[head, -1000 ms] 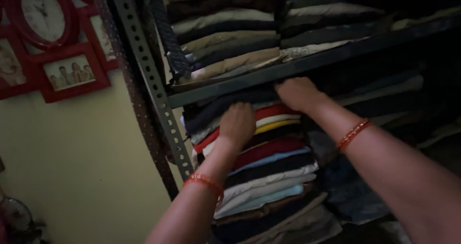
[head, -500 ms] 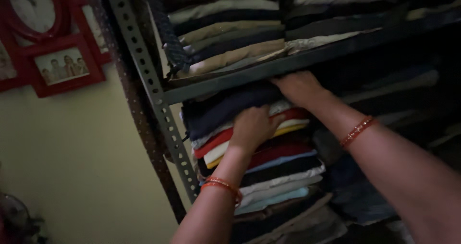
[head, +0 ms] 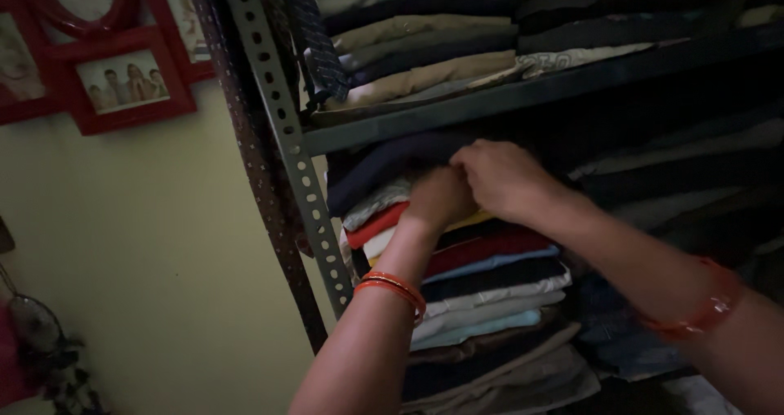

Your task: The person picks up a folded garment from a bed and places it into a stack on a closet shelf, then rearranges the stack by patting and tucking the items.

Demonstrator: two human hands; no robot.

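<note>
My left hand (head: 437, 198) is pressed against the top of a stack of folded clothes (head: 482, 301) on a metal rack, its fingertips hidden between a grey layer and a red garment (head: 371, 225). Touching it on the right, my right hand (head: 502, 178) curls over the top of the same stack, beside a dark navy garment (head: 376, 166). Its fingers are blurred. Each wrist wears an orange-red bangle (head: 396, 288). I cannot see whether either hand grips cloth.
A metal shelf board (head: 457, 113) just above my hands carries more folded clothes (head: 425, 31). A perforated upright post (head: 278, 121) stands left of the stack. Dark stacks (head: 678, 170) lie to the right. Red photo frames (head: 122, 80) hang on the pale wall.
My left hand has risen from the stack's red and yellow layers to its top. My right hand has shifted left until it touches the left one. The view has drawn closer.
</note>
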